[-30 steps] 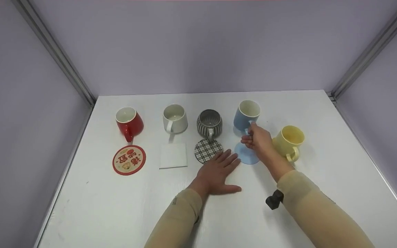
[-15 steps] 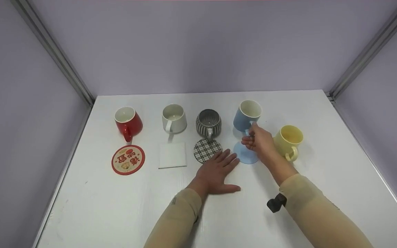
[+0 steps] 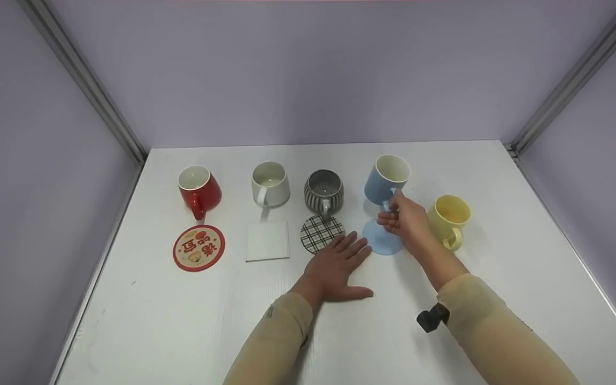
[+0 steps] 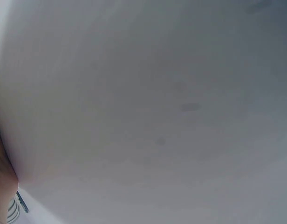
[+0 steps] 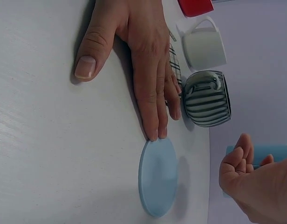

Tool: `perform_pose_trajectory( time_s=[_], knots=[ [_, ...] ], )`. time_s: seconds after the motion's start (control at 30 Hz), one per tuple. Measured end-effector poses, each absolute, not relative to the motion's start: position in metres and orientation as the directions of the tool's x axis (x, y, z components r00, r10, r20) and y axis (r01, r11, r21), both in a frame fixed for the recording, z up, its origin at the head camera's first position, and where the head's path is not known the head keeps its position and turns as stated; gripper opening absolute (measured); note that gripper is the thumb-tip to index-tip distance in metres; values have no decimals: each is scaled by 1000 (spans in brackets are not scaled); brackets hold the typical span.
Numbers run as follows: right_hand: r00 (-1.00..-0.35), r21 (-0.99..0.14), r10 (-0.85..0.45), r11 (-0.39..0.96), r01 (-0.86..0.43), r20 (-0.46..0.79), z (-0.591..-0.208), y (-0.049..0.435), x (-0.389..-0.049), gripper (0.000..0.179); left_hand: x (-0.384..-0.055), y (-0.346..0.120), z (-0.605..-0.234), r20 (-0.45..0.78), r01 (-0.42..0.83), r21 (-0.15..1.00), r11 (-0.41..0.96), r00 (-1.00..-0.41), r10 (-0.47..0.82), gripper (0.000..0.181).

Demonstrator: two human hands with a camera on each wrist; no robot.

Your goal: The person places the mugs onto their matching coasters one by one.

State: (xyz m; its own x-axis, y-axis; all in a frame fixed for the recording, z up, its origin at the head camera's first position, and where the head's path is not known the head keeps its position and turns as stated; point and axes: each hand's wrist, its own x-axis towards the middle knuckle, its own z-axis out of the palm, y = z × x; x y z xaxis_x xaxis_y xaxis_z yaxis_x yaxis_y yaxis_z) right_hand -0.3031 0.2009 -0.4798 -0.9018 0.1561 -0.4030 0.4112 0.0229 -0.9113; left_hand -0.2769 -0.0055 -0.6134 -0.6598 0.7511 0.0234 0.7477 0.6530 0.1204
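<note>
My right hand (image 3: 408, 218) grips the handle of a light blue mug (image 3: 382, 184), which is upright and slightly tilted, held a little above the table. Below it lies a round blue coaster (image 3: 382, 239). My left hand (image 3: 335, 271) lies flat with fingers spread; in the right wrist view its fingertips (image 5: 155, 133) touch the rim of the blue coaster (image 5: 158, 179). Those fingers also cover the edge of a round plaid coaster (image 3: 321, 233). A grey ribbed mug (image 3: 323, 192) stands just behind the plaid one. The left wrist view shows mostly blurred table surface.
A yellow mug (image 3: 447, 218) stands close beside my right wrist. To the left are a white mug (image 3: 270, 187) behind a square white coaster (image 3: 267, 241), and a red mug (image 3: 205, 193) behind a round red coaster (image 3: 199, 248). Walls border the white table (image 3: 179, 321).
My right hand and the blue mug have shifted slightly to the right, and the mug leans a bit more. My left hand stays where it was.
</note>
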Motion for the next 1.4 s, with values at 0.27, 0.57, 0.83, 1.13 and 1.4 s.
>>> perform_pose_trajectory(
  time_s=[0.27, 0.57, 0.83, 1.13, 1.4],
  knots=[
    [-914, -918, 136, 51, 393, -384, -479, 203, -297, 51, -277, -4, -614, 37, 751, 108, 652, -658, 752, 107],
    [-920, -922, 121, 72, 382, -372, -475, 205, -289, 49, -277, -6, -613, 36, 745, 129, 655, -664, 747, 107],
    [-921, -923, 106, 56, 382, -375, -474, 208, -281, 52, -277, -6, -615, 22, 744, 121, 657, -664, 747, 107],
    [-921, -924, 110, 41, 380, -374, -473, 211, -273, 51, -277, -7, -612, 30, 744, 150, 651, -661, 750, 105],
    [-927, -929, 110, 55, 367, -359, -477, 215, -267, 49, -276, -7, -610, 35, 746, 169, 645, -658, 752, 106]
  ],
)
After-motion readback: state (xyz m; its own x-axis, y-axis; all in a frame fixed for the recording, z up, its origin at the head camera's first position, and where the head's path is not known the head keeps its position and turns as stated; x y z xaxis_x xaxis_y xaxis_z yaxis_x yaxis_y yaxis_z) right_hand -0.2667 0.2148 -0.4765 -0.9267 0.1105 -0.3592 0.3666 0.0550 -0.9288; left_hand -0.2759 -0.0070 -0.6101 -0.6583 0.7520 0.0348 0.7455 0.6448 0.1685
